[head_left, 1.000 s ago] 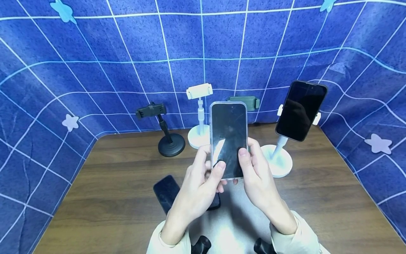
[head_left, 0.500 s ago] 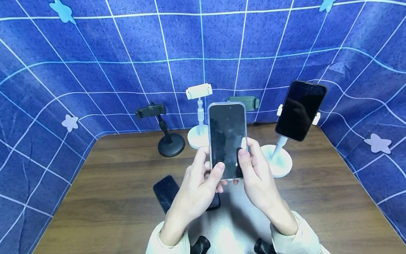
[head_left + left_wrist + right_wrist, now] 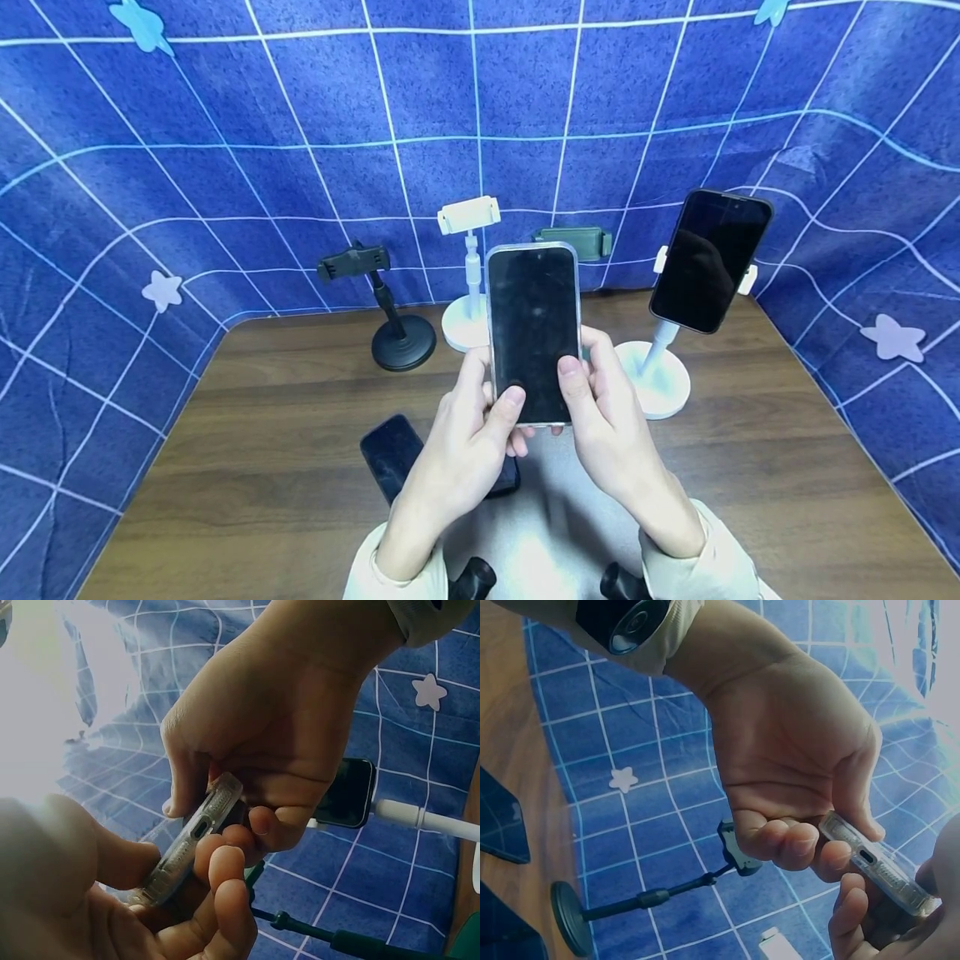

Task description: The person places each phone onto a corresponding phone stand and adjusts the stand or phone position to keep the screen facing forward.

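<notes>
A smartphone [image 3: 534, 325] in a clear case is held up over the table, its dark screen facing me. My left hand [image 3: 459, 446] grips its lower left side, thumb on the screen. From the other side my right hand [image 3: 617, 429] holds it the same way, with its thumb a little higher. In the left wrist view the bottom edge of the smartphone [image 3: 196, 832] shows its charging port, fingers curled behind the back. The right wrist view also shows the port end of the smartphone [image 3: 874, 859] between both hands.
Behind stand a black phone stand [image 3: 403, 342], a white phone stand [image 3: 472, 321] and a green holder [image 3: 592, 243], partly hidden by the smartphone. At right, a second white stand [image 3: 656, 383] bears a black phone [image 3: 712, 262]. Dark phones [image 3: 392, 454] lie around my left forearm.
The smartphone has shifted very slightly left in the head view, and the bright reflection on its screen has faded. Both hands keep their hold.
</notes>
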A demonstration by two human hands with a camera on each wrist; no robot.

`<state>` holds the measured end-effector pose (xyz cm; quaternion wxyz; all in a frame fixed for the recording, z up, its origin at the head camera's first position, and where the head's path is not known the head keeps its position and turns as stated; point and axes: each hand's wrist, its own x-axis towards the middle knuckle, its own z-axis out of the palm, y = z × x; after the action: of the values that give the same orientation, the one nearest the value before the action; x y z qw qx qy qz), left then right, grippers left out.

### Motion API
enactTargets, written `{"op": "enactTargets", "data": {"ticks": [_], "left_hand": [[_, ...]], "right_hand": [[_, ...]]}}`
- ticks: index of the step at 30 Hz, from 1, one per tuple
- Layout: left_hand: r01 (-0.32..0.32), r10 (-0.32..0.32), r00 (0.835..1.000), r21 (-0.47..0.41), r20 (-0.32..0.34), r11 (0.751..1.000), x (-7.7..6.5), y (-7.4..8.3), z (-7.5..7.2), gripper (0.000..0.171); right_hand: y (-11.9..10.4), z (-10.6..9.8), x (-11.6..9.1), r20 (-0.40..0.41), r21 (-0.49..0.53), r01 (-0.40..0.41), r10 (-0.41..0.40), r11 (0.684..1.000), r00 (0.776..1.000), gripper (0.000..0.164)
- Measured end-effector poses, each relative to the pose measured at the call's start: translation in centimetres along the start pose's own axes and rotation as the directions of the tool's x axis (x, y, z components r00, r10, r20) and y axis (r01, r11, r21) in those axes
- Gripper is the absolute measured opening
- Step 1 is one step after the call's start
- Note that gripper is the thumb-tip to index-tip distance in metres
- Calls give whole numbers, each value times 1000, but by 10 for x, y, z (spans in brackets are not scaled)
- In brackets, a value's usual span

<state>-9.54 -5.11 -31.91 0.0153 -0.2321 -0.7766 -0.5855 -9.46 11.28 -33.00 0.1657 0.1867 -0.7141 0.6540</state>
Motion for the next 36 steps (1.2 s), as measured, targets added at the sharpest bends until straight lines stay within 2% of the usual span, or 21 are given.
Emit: {"op": "enactTargets", "data": {"ticks": [11,16,21,28,36], "left_hand": [[-6,8,1000,100,-22,995,2,-2,-1,26],[10,-8,1000,106,-23,994,2,-3,-1,28],[9,-6,1000,101,-27,995,2,-3,-1,28],[-24,29,999,145,-39,989,1,1,-1,29],[9,-4,999,137,-37,991,-1,4,-1,29]], "right_hand": [[1,0,0,-4,-97,-19,19,995,1000,21],[2,0,1,-5,-115,-18,17,993,1000,21],[3,0,1,0,-111,-28,28,993,1000,21],[2,-2,3,22,-82,-9,11,997,1000,21],[2,-3,2,31,-68,-16,18,998,999,19]]}}
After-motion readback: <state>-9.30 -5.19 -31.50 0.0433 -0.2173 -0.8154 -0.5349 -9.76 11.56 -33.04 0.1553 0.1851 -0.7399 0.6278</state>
